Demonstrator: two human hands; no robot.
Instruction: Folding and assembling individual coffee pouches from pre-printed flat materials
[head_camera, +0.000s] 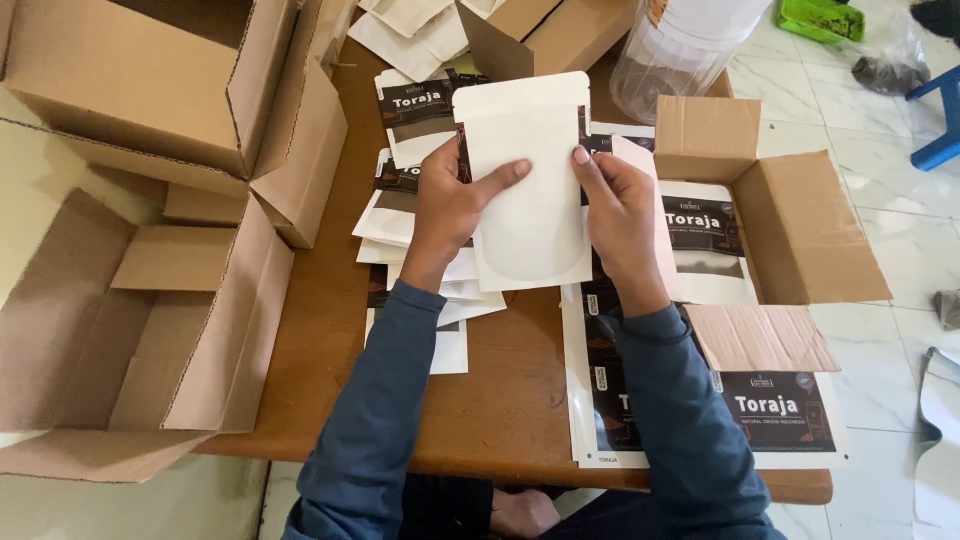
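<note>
Nearest, at six o'clock, two blue sleeves are reaching forward over the edge of a wooden table (500, 410), with a bare foot (522, 512) showing beneath it. Sheets of dark printed labels (780, 412) are lying flat at five o'clock, partly under the right forearm. At eight o'clock an open cardboard box (140, 330) is sitting on its side, flaps spread.

Toward the centre, both hands are holding a white stand-up pouch (525, 190) upright above the table, its blank back with a rounded window outline facing the camera. The left hand (450, 205) is gripping the pouch's left edge, thumb stretched across the front and the other fingers curled behind. The right hand (615, 205) is pinching the right edge, fingers lightly bent, fingertips pressing on the front.

Beneath the pouch a loose pile of labelled pouches (415, 215) is lying fanned out. At three o'clock a smaller open carton (800, 225) is holding another labelled pouch. Farther off, at ten o'clock, a second large box (150, 80) is standing, and at one o'clock a clear plastic jar (670, 55) is resting beside more white pouches (415, 30) at twelve.
</note>
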